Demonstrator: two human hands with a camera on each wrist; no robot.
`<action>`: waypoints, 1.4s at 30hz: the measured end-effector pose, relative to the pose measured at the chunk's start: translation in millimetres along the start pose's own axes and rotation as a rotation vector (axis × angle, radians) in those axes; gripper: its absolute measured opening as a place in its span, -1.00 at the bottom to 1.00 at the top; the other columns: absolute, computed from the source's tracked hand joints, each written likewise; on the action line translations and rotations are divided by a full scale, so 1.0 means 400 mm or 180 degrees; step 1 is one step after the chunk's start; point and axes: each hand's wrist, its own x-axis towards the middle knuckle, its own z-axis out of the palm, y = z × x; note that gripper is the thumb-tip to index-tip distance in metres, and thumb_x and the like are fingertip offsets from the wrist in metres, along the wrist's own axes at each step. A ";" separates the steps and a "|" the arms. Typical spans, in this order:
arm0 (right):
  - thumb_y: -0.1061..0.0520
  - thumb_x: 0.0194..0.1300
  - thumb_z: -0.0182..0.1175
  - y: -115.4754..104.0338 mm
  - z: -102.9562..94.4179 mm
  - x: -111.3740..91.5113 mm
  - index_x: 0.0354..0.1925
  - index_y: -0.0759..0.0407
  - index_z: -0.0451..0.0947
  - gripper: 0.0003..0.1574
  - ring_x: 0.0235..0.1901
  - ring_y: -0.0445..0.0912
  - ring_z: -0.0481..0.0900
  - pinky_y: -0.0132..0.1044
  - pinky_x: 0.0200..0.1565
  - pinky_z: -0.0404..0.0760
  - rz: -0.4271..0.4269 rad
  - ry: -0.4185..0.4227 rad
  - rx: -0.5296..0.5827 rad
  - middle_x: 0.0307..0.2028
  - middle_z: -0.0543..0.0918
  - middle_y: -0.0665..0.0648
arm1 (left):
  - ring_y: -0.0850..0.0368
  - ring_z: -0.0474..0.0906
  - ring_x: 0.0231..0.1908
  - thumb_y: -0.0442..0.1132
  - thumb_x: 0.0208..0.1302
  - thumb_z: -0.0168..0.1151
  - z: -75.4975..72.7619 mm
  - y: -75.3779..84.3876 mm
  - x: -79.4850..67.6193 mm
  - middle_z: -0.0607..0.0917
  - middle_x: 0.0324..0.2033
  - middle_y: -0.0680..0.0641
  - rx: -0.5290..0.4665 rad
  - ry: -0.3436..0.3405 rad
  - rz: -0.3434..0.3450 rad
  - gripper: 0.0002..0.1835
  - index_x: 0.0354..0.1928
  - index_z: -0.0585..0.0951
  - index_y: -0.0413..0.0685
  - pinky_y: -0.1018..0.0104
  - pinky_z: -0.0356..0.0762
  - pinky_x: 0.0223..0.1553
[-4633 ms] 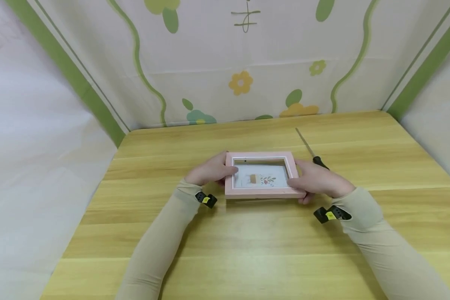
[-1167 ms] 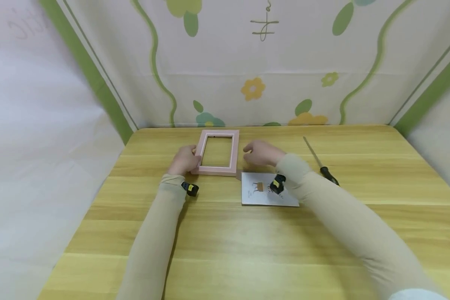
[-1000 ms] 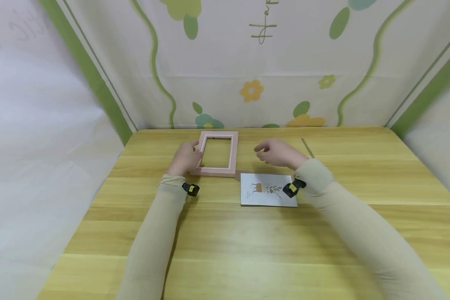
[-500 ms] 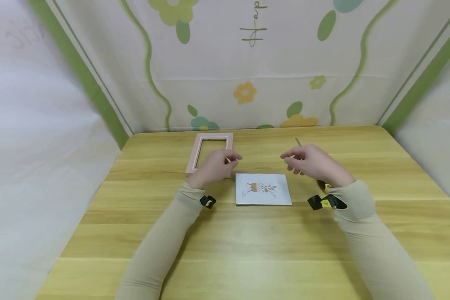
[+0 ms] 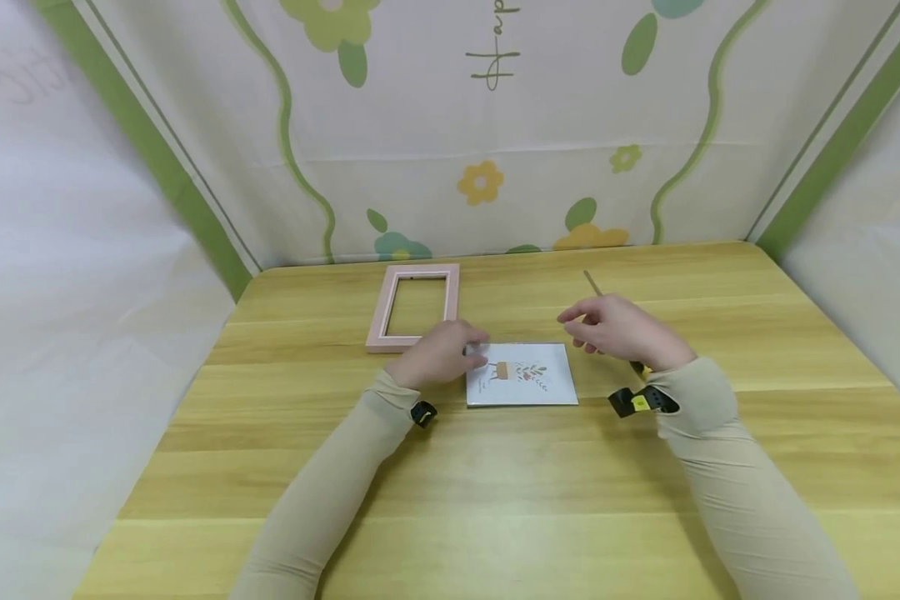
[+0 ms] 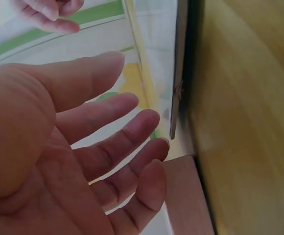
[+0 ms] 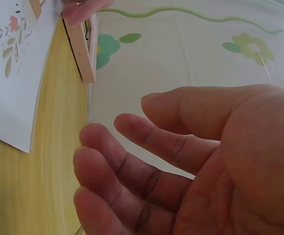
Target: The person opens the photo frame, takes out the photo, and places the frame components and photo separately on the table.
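A white card (image 5: pixel 525 392) printed with a deer and plants lies flat on the table. My left hand (image 5: pixel 438 354) is at the card's left end, fingers loosely bent; in the left wrist view its fingers hold nothing, close to the card's brown edge. Behind it to the left lies a pink picture frame (image 5: pixel 382 312) with an open middle; its near right corner is hidden by the left hand. My right hand (image 5: pixel 621 329) hovers right of the card, relaxed with nothing in its grasp, and in the right wrist view the card (image 7: pixel 7 105) is apart from it.
A screwdriver lies behind the right hand; its thin shaft (image 5: pixel 592 283) shows, while most of the handle is covered by the hand and wrist. The wooden table (image 5: pixel 495 517) ends at a flower-patterned cloth (image 5: pixel 547 117) at the back, with white cloth on both sides.
First both hands held the frame with the card seen through it. Later the frame lay at left, the card uncovered. The left hand has since left the frame for the card; the right moved rightward.
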 end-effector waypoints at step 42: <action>0.09 0.49 0.07 -0.026 0.003 -0.005 0.19 0.24 0.55 -0.59 -0.32 0.01 0.61 -0.18 -0.30 0.56 -0.0013 -0.0088 -0.0142 -0.31 0.69 0.17 | 0.10 0.48 -0.10 -0.03 0.22 0.42 0.037 0.030 -0.004 0.64 -0.09 -0.04 0.0258 -0.0048 -0.0483 -0.54 0.08 0.64 -0.13 0.24 0.48 -0.01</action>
